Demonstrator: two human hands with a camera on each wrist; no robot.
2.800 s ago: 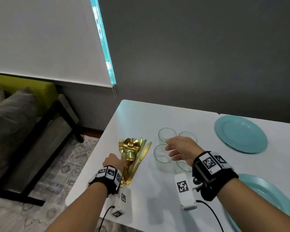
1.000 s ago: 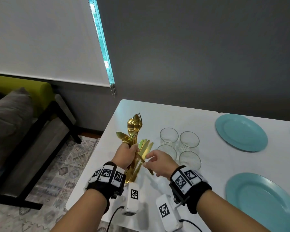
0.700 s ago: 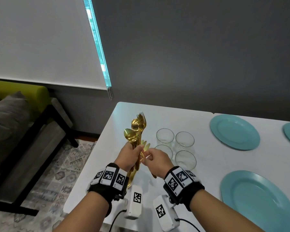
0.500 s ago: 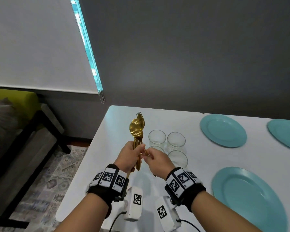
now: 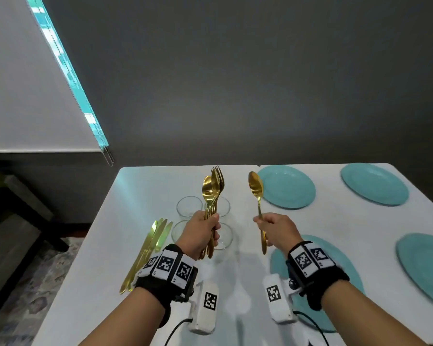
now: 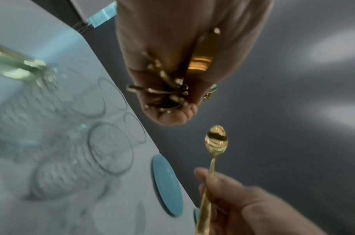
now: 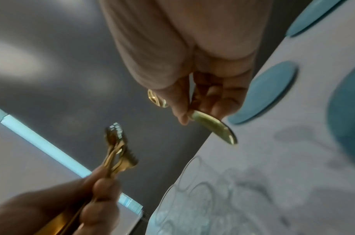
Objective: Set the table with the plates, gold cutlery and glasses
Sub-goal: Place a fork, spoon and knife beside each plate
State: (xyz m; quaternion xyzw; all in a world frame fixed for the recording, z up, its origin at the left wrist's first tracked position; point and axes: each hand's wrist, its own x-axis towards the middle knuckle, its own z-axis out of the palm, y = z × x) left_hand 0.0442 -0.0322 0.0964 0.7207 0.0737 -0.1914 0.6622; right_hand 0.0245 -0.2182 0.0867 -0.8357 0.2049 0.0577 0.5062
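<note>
My left hand [image 5: 202, 233] grips an upright bundle of gold forks and spoons [image 5: 213, 188] above the glasses [image 5: 189, 206]; the same bundle [image 6: 168, 89] fills the left wrist view. My right hand [image 5: 275, 231] pinches the handle of a single gold spoon [image 5: 256, 187], bowl up, over the near teal plate [image 5: 335, 260]. In the right wrist view the spoon's handle end [image 7: 214, 127] sticks out below my fingers. Gold knives [image 5: 148, 248] lie on the white table [image 5: 140, 191] at the left. Three more teal plates [image 5: 286, 187] [image 5: 374, 183] [image 5: 425, 265] lie flat.
Several clear glasses [image 6: 110, 147] stand grouped under my left hand. A dark grey wall [image 5: 235, 83] runs behind the table's far edge. A white roller blind [image 5: 23, 96] hangs at the left, with a bench and rug below on the floor.
My left hand lifted the forks and spoons off the table, leaving the knives. My right hand drew one spoon out of the bundle and moved right with it. The view turned right.
</note>
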